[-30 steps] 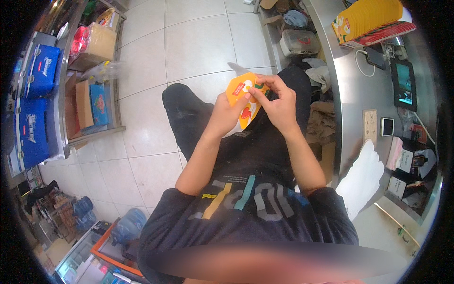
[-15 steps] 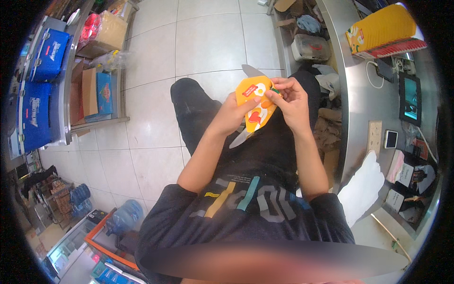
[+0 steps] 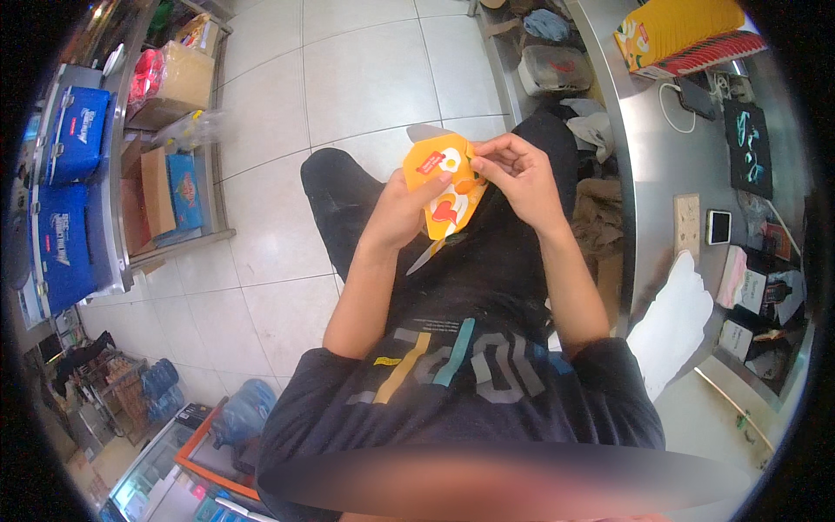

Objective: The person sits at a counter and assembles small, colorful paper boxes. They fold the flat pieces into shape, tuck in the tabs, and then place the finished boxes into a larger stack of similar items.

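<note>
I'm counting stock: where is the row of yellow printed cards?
The row of yellow printed cards is at the head view's upper right, on the steel counter, just beyond the white cable.

Smooth printed card is shown by the yellow packaging piece [image 3: 454, 202], matt dark cloth by the trousers [image 3: 341, 196]. Shiny metal is seen in the counter [image 3: 652, 161], smooth tile in the floor [image 3: 370, 74], translucent plastic in the blue water jug [image 3: 243, 414].

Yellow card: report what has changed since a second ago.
The right hand has shifted its thumb rightward, off the printed face to the right edge of the yellow card. More of a pale pointed piece now shows below the card. The left hand still grips its left side.
</note>
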A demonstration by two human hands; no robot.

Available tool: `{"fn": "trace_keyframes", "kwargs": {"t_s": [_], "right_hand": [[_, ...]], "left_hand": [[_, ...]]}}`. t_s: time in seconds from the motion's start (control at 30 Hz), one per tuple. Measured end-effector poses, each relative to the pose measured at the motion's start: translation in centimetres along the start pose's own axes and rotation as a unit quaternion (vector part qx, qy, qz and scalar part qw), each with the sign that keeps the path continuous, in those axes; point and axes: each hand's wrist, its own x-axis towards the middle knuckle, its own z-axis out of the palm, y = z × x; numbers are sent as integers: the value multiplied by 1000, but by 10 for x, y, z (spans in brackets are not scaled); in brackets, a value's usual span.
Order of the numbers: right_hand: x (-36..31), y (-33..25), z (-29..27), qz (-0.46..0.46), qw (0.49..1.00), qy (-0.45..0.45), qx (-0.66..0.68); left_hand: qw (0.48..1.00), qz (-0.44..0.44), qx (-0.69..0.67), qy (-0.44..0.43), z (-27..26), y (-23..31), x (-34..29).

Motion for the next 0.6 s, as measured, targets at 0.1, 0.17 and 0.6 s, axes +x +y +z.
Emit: {"fn": "trace_keyframes", "kwargs": {"t_s": [0.1,0.17,0.6], "right_hand": [[6,0,-8,54,998,-19,12],[8,1,-11,43,998,-35,0],[0,20,5,-162,956,41,-241]], "left_hand": [[1000,-7,4,-13,-2,0,0],[999,-5,17,-28,-3,0,1],[998,-58,-25,28,2,-5,10]]}}
